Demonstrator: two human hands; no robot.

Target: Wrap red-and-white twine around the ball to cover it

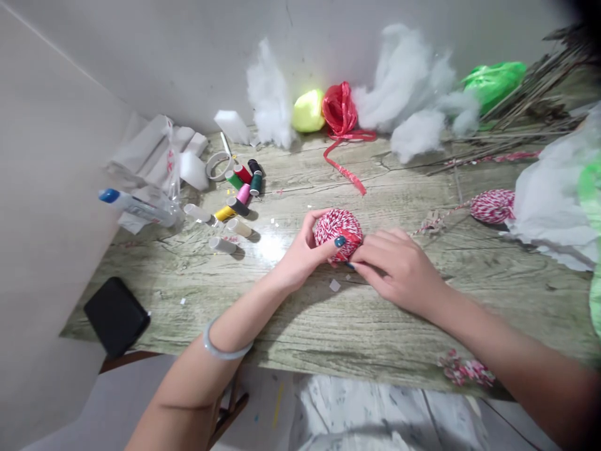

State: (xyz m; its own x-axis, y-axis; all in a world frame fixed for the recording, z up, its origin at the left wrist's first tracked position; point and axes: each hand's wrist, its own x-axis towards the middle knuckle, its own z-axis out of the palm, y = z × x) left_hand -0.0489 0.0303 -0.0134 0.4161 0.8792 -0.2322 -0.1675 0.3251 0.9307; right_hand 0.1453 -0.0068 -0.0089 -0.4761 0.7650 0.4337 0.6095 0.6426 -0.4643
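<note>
A ball wound in red-and-white twine rests on the wood-grain table in the middle of the head view. My left hand cups its left side, thumb pressed on the front. My right hand lies beside its right side, fingertips pinched against the ball's lower edge. A twine strand runs right from the ball toward a red-and-white twine spool.
Several thread spools, a tape roll, a glue tube and plastic bags lie at the left. White stuffing, a yellow ball, red ribbon, green plastic and twigs line the back. A black object sits front left.
</note>
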